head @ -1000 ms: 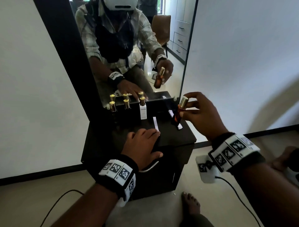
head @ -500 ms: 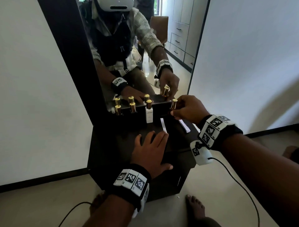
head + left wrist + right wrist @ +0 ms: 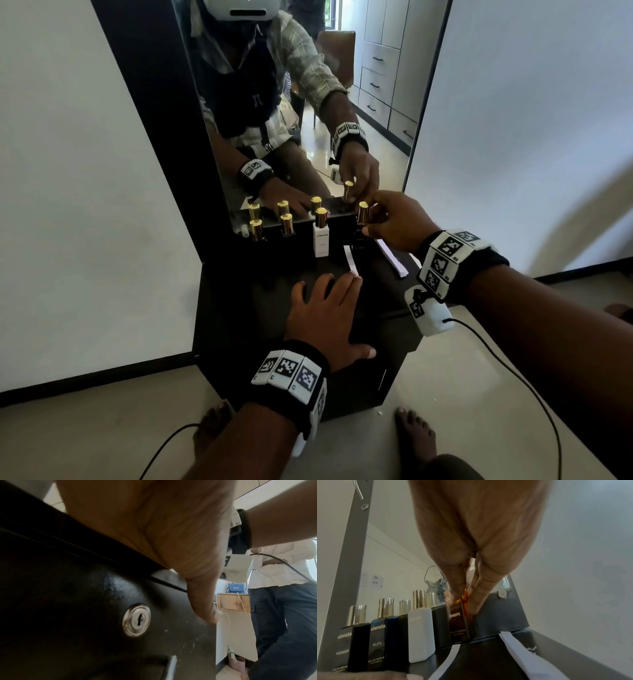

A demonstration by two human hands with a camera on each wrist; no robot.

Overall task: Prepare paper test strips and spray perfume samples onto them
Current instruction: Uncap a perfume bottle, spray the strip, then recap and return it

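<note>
Pinched the amber bottle point(image 3: 459, 623) with the right hand point(image 3: 394, 222), thumb on one side and fingers on the other, high on its body under the gold cap; stood upright at the rear edge of the cabinet top point(image 3: 274, 274), at the right end of the bottle row, just beside the white bottle point(image 3: 321, 241); base on the surface or almost on it, hard to tell. Laid the left hand point(image 3: 329, 308) flat near the front edge, fingers straight and spread, gripping nothing, fingertips at the near end of the single paper strip point(image 3: 350, 260); kept a stack of strips point(image 3: 392, 257) at the right edge.

Probably the step of handling one sample bottle at the row, setting down or lifting, not clear which; for spraying, would need the cap off and the nozzle aimed at the strip.

Could not see any wet mark on the strip; saw only palm and cabinet front from the left wrist.
</note>
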